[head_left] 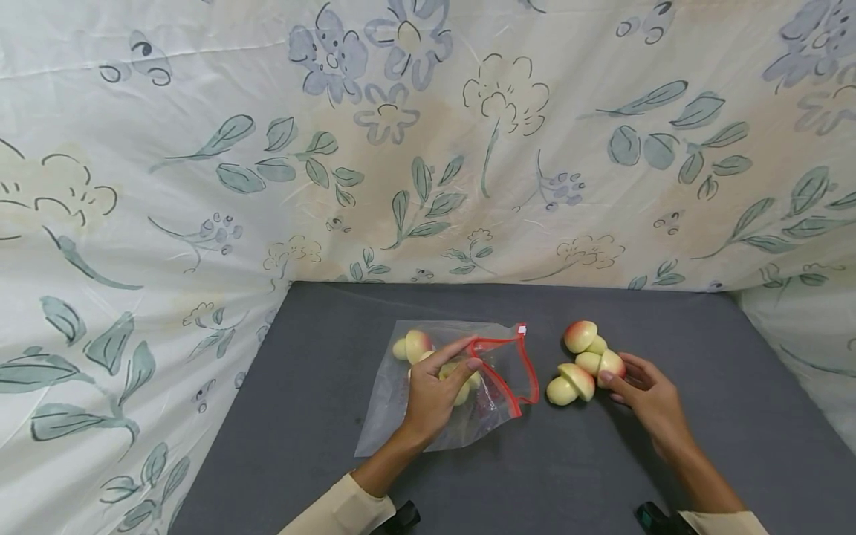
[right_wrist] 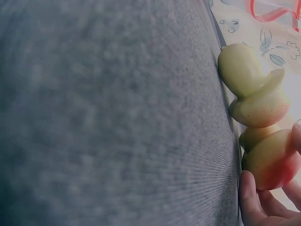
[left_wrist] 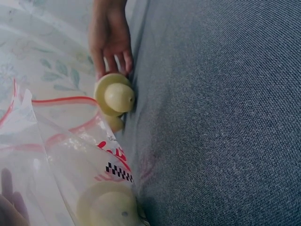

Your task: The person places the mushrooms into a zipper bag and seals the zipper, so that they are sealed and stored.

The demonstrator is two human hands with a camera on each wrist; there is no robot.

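A clear zip bag (head_left: 384, 416) with a red zip edge lies on the grey surface, several toy mushrooms (head_left: 417, 344) inside. My left hand (head_left: 431, 394) pinches the bag near its red opening, which gapes to the right. To the right of it, three toy mushrooms with pale stems and red-tinged caps sit close together. My right hand (head_left: 652, 401) grips one mushroom (right_wrist: 273, 162) by its cap, thumb in front and fingers behind. Another mushroom (head_left: 580, 336) lies just behind it, and a third (head_left: 564, 390) lies in front, its stem toward the bag.
The grey cloth surface (head_left: 321, 357) runs back to a floral curtain (head_left: 428, 148), which also hangs along the left and right sides. Black wrist straps (head_left: 399, 518) show below the sleeves.
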